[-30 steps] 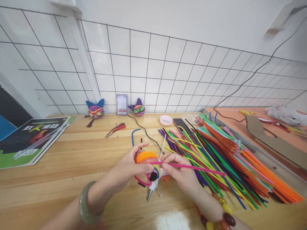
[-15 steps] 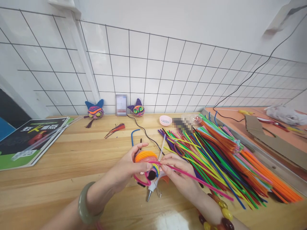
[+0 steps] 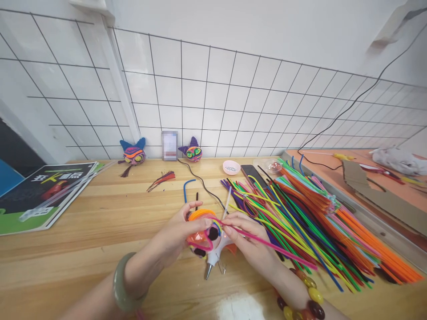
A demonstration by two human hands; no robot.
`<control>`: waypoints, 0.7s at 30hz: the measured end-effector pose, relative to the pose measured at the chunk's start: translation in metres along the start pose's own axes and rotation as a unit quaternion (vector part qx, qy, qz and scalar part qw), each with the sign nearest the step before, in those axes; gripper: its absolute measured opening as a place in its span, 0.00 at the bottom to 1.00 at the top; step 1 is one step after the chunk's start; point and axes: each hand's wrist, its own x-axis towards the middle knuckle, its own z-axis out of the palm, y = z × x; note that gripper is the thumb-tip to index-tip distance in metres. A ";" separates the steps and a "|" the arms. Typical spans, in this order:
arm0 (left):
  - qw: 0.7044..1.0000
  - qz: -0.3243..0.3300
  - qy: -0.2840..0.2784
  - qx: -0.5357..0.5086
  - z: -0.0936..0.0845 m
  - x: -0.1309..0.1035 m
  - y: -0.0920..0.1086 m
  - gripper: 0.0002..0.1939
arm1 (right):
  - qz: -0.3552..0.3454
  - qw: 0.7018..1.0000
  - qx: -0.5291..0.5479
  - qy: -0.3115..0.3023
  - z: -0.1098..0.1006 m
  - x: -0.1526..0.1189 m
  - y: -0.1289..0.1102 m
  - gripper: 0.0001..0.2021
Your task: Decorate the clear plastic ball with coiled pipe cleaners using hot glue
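My left hand (image 3: 182, 229) is closed around a round ornament (image 3: 200, 215) wrapped in orange, pink, yellow and blue pipe cleaners, with black ovals on it. Its thumb presses on the front. Beside the ornament, my right hand (image 3: 251, 242) pinches a bright pink pipe cleaner (image 3: 283, 251), whose free end trails to the lower right. The pink strand runs over the ornament and loops across its lower side. Partly hidden behind both hands, a white glue gun (image 3: 215, 254) lies on the wooden table (image 3: 160, 293) with its metal nozzle pointing down.
Bundles of coloured pipe cleaners (image 3: 300, 222) spread over the right side. Behind stand two finished ornaments (image 3: 133, 153), a propped picture (image 3: 170, 146), a pink bowl (image 3: 231, 167) and a phone (image 3: 250, 173). A magazine (image 3: 50, 191) lies left; cardboard (image 3: 373, 191) lies right. A black cable crosses the table.
The ornament has turned a little in my left hand, and its black oval has moved up and right. The pink pipe cleaner's free end has shifted slightly left and up.
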 end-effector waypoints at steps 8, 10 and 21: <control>1.000 -0.022 0.003 -0.016 0.001 0.001 -0.003 0.40 | 0.015 1.000 0.001 -0.003 0.001 0.000 0.005 0.08; 1.000 -0.023 0.003 -0.016 0.001 0.000 -0.003 0.40 | 0.018 1.000 0.000 -0.004 0.001 0.000 0.005 0.08; 0.999 0.010 -0.036 -0.024 -0.004 0.004 -0.006 0.42 | 0.042 0.997 0.070 0.016 0.001 0.003 0.000 0.07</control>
